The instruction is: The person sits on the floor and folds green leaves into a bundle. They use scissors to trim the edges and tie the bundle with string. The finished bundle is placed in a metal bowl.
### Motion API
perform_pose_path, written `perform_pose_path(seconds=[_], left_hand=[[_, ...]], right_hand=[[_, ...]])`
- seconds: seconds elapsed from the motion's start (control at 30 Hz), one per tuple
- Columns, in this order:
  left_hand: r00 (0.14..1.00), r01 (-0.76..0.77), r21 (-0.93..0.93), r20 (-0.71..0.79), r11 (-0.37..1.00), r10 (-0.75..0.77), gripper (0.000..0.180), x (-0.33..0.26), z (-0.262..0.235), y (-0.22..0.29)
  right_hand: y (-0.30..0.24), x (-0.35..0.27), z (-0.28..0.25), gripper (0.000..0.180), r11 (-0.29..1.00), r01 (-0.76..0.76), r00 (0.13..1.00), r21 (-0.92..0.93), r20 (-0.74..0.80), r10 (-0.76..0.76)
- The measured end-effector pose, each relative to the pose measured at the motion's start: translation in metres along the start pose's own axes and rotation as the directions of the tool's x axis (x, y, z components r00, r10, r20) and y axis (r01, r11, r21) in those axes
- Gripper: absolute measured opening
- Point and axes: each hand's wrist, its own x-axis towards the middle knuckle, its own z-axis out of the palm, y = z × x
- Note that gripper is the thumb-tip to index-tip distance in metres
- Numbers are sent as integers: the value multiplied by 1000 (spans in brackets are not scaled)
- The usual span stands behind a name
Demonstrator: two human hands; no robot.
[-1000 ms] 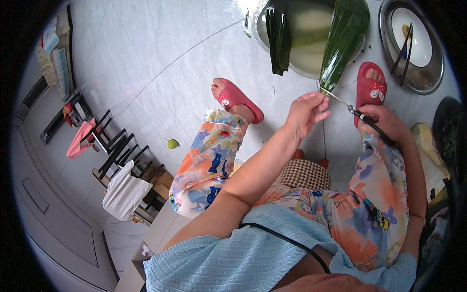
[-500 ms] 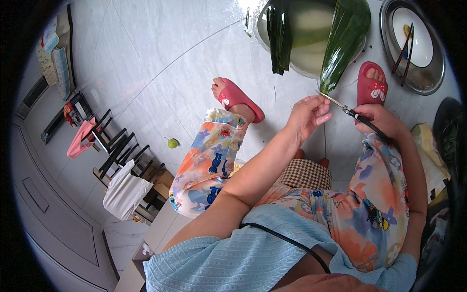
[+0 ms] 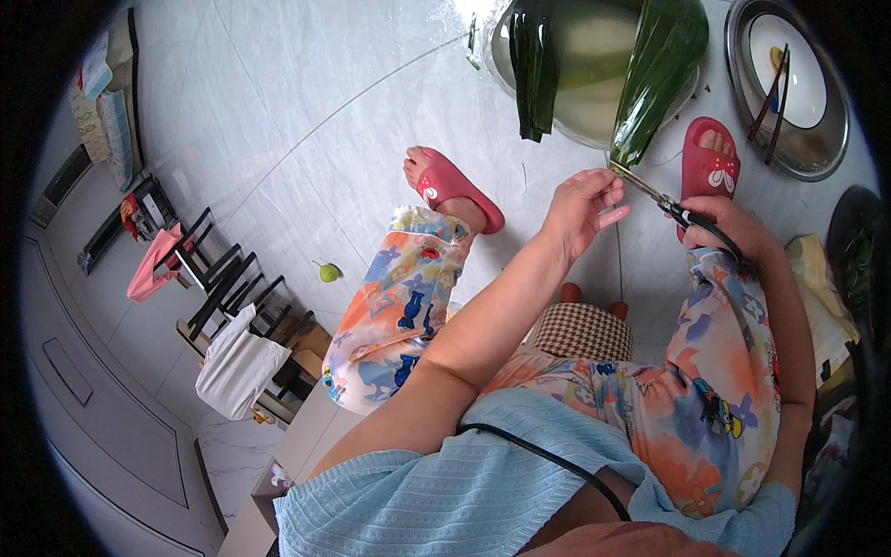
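Observation:
My right hand (image 3: 726, 226) is wrapped round the black handles of a pair of scissors (image 3: 661, 199). The metal blades point up and left, to the narrow end of a bundle of long, glossy green leaves (image 3: 657, 79). At that same end the thumb and fingertips of my left hand (image 3: 585, 206) are pinched together. The bundle slants down over the near rim of a round basin (image 3: 585, 128) with cloudy liquid. A second dark green leaf bundle (image 3: 535, 79) hangs over the basin's rim farther left. Whether the blades are apart is too small to tell.
A metal tray (image 3: 817, 167) holds a white plate (image 3: 809, 93) with brown chopsticks (image 3: 782, 97). Small leaf scraps lie near the basin. A green fruit (image 3: 329, 272) rests on the floor. Black racks (image 3: 218, 278) stand at left, and a checked stool (image 3: 583, 332) is between my legs.
My left fingertips and the scissors' tip have shifted slightly up, closer against the leaf bundle's narrow end. The right hand has moved a little with the scissors. The basin and leaves stay put.

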Motion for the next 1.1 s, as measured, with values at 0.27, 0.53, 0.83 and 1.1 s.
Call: perform_pose_path(seconds=[0.27, 0.53, 0.83, 1.1], left_hand=[[1000, 16, -16, 16, 1000, -16, 10, 2, 0, 0], [1000, 26, -6, 6, 1000, -26, 12, 3, 2, 0], [1000, 23, -29, 17, 999, -23, 13, 5, 2, -2], [999, 25, -41, 37, 999, -24, 14, 5, 1, -1]], right_hand=[[-3, 3, 0, 27, 1000, 21, 999, -18, 34, -21], [-2, 1, 3, 27, 999, 20, 1000, 40, -3, -20], [-6, -1, 3, 26, 1000, 1, 1000, 16, -30, -1], [-7, -2, 1, 29, 999, 24, 1000, -33, -9, -24]])
